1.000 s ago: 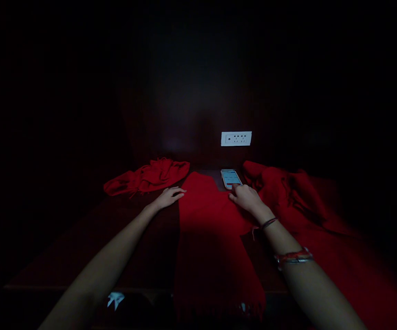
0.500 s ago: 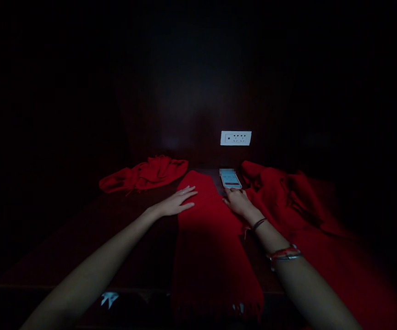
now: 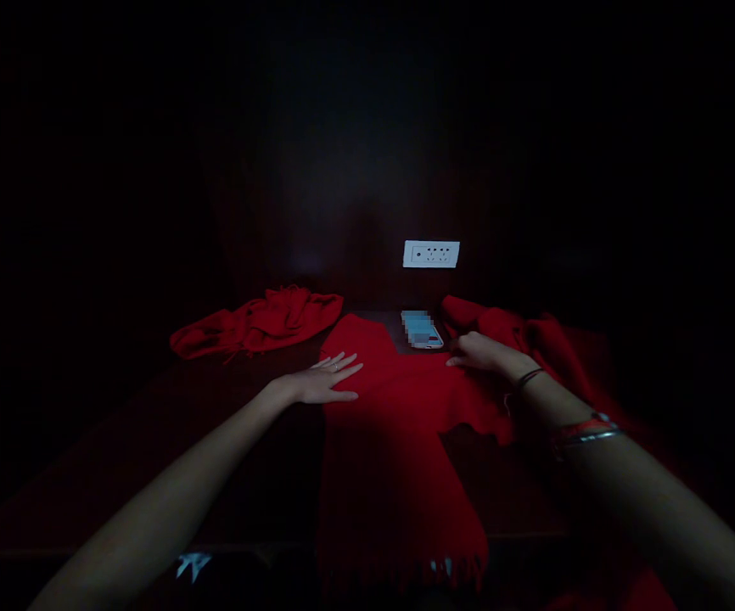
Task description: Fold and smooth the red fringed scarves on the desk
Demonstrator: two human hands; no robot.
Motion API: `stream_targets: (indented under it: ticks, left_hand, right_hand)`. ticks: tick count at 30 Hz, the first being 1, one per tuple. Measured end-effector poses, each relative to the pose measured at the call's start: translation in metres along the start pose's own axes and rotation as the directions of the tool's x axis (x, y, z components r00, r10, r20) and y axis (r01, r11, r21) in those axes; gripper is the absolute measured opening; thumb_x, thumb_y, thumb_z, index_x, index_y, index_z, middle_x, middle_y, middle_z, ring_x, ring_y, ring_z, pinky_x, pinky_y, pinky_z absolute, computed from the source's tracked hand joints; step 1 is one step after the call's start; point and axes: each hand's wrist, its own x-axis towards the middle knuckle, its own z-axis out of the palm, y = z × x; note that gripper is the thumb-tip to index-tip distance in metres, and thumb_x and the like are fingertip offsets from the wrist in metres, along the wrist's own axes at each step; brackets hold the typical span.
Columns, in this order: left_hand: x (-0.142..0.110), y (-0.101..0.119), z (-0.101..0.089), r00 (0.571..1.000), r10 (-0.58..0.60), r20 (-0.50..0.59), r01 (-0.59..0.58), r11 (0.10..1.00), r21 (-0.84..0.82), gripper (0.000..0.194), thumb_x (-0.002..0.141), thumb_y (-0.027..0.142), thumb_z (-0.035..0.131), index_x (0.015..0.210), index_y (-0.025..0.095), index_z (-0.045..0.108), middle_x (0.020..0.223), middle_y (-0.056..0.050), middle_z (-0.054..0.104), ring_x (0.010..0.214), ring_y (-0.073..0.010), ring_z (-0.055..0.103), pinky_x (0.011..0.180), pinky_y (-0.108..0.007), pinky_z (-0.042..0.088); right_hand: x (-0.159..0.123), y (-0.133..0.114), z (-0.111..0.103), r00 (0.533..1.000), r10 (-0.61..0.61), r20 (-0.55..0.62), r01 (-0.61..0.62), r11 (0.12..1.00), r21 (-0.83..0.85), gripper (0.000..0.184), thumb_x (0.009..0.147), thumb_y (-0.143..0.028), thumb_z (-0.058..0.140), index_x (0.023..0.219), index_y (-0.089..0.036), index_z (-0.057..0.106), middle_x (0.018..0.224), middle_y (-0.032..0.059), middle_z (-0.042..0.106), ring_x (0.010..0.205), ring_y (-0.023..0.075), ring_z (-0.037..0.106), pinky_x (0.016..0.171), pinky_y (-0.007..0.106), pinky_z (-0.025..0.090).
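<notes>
A red scarf (image 3: 393, 475) with a fringed end lies lengthwise on the dark table, its fringe hanging over the front edge. My left hand (image 3: 333, 380) rests flat on its upper left part, fingers spread, a ring on one finger. At the right, my right hand (image 3: 473, 350) has its fingers closed on the scarf's upper edge. From there a flap of the cloth stretches sideways between my hands, with a wavy lower border. The fingertips of my right hand are partly hidden in the dim light.
A phone (image 3: 431, 344) with a lit screen lies behind the scarf. Crumpled red cloth with fringe (image 3: 266, 321) sits at the back left, and another red cloth (image 3: 520, 327) is heaped at the right. A white wall socket (image 3: 431, 254) is above the table (image 3: 215, 475).
My right hand has moved right, away from the phone, drawing a flap of the scarf sideways. My left hand stays on the scarf with its fingers spread wider.
</notes>
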Motion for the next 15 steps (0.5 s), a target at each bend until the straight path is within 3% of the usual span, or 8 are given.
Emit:
stream_targets:
  ticks: [3,5,8,10,13,15]
  left_hand:
    - [-0.003,0.009,0.000,0.999,-0.045,-0.012,0.046,0.998,0.042,0.069,0.075,0.058,0.028,0.130,0.019,0.013,0.136,-0.008,0.002,0.123,-0.0236,0.000,0.098,-0.039,0.010]
    - [-0.005,0.016,0.000,0.999,-0.011,-0.034,0.013,0.998,0.065,0.064,0.079,0.052,0.026,0.130,0.016,0.013,0.136,-0.009,0.003,0.123,-0.0210,0.001,0.098,-0.035,0.010]
    - [-0.008,0.023,0.001,0.999,0.034,-0.020,-0.033,0.999,0.032,0.060,0.081,0.048,0.021,0.130,0.014,0.009,0.136,-0.008,0.002,0.123,-0.0189,0.000,0.099,-0.033,0.010]
    - [-0.008,0.026,0.002,1.000,0.002,0.011,-0.002,1.000,-0.013,0.068,0.077,0.055,0.023,0.131,0.015,0.007,0.136,-0.008,0.000,0.123,-0.0220,-0.001,0.098,-0.035,0.010]
    - [-0.007,0.025,0.003,0.999,-0.028,0.016,0.029,0.998,-0.060,0.085,0.066,0.066,0.034,0.131,0.018,0.007,0.135,-0.008,-0.001,0.122,-0.0268,-0.002,0.097,-0.039,0.011]
    - [-0.006,0.022,0.004,0.999,-0.035,-0.002,0.035,0.995,-0.090,0.090,0.061,0.068,0.039,0.131,0.019,0.010,0.135,-0.008,0.001,0.122,-0.0284,-0.001,0.097,-0.041,0.012]
  right_hand:
    - [-0.003,0.002,-0.010,0.983,0.028,-0.181,-0.044,0.995,-0.087,0.024,0.073,-0.030,0.049,0.088,-0.015,0.059,0.090,0.0124,0.057,0.084,0.0224,0.053,0.070,0.030,0.039]
    - [-0.008,-0.014,-0.007,0.945,0.014,-0.326,-0.034,0.998,-0.057,0.030,0.071,-0.030,0.051,0.097,-0.014,0.056,0.102,0.0144,0.051,0.093,0.0245,0.047,0.076,0.034,0.038]
    - [-0.021,-0.053,0.010,0.910,-0.074,-0.408,0.128,0.986,0.106,0.043,0.075,-0.039,0.044,0.113,-0.016,0.045,0.118,0.0127,0.040,0.107,0.0226,0.037,0.087,0.035,0.033]
    - [-0.031,-0.077,0.026,0.934,-0.128,-0.334,0.205,0.957,0.206,0.051,0.077,-0.048,0.035,0.122,-0.024,0.034,0.127,0.0085,0.031,0.116,0.0242,0.027,0.090,0.043,0.028]
    - [-0.045,-0.093,0.041,0.990,-0.038,-0.134,0.080,0.944,0.321,0.055,0.078,-0.055,0.023,0.128,-0.033,0.017,0.134,0.0027,0.022,0.121,0.0295,0.015,0.089,0.057,0.017]
    - [-0.051,-0.093,0.045,0.998,0.005,-0.055,0.014,0.942,0.337,0.057,0.077,-0.057,0.021,0.128,-0.034,0.012,0.135,0.0010,0.017,0.122,0.0302,0.010,0.090,0.058,0.012]
